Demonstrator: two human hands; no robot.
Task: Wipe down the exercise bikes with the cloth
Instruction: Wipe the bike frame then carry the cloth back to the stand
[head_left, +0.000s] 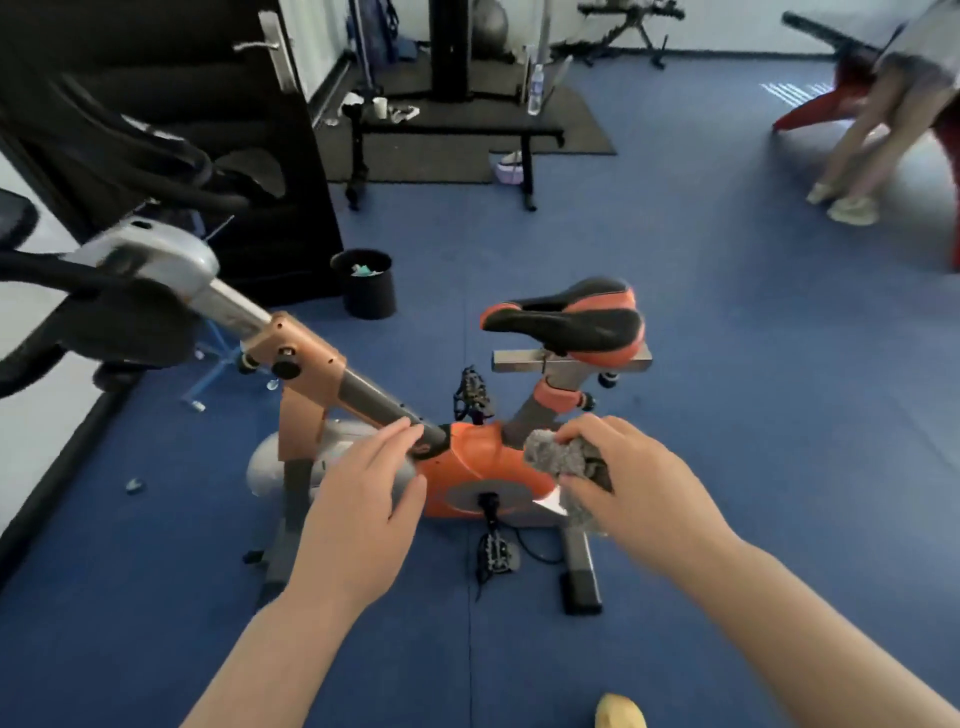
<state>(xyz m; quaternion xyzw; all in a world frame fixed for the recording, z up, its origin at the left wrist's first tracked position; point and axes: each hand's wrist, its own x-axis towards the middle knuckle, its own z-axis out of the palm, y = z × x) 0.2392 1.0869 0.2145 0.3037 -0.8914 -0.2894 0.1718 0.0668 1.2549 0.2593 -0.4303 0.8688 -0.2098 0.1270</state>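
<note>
Two hands over one orange exercise bike, grey cloth in the right.

At lower centre, the right hand (636, 480) has its fingers (582, 431) curled round the bunched cloth (563, 460); the left hand (358, 499) is spread flat, holding nothing. The exercise bike (483, 467) stands mid-frame on open blue floor (753, 415). One black bin (366, 283) sits behind it, a second person (883, 104) upper right. No writing is readable.

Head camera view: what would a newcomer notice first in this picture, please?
The orange exercise bike stands in the middle on the blue floor, its black and orange saddle raised at centre right. In front of it, the right hand grips a grey cloth near the bike's body, while the left hand is open beside the frame.
</note>
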